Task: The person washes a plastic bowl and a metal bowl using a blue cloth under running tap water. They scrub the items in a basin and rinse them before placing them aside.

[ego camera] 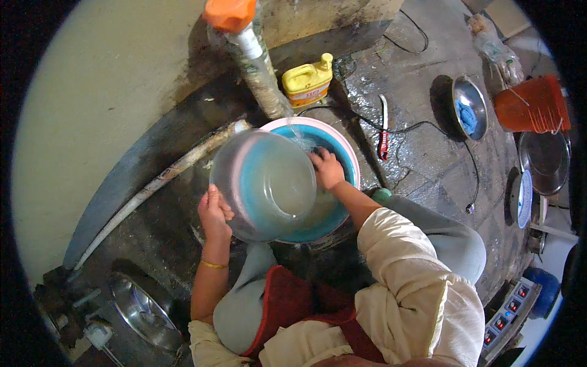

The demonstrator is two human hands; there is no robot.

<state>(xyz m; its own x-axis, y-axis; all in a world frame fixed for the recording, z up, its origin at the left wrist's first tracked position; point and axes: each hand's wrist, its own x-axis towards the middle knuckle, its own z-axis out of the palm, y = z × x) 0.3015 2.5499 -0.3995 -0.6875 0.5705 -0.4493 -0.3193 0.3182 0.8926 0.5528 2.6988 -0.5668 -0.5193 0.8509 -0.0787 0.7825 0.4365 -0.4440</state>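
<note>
My left hand (215,213) grips the rim of a clear, translucent basin (266,183), tilted over the left part of a larger basin. That larger one, a blue basin with a pink rim (351,156), stands on the floor before me with cloudy water inside. My right hand (328,167) is over the blue basin, near the clear basin's right edge, with its fingers spread and partly blurred; something small and dark shows by the fingertips, and I cannot tell if it is held. Water runs down into the blue basin at its far side.
A wrapped pipe with an orange cap (229,13) rises behind the basins, beside a yellow jug (307,82). A red-handled saw or knife (384,133) and a black cable lie on the wet floor. Right are a steel bowl (481,114) and red bucket (527,105); lower left, a steel basin (146,312).
</note>
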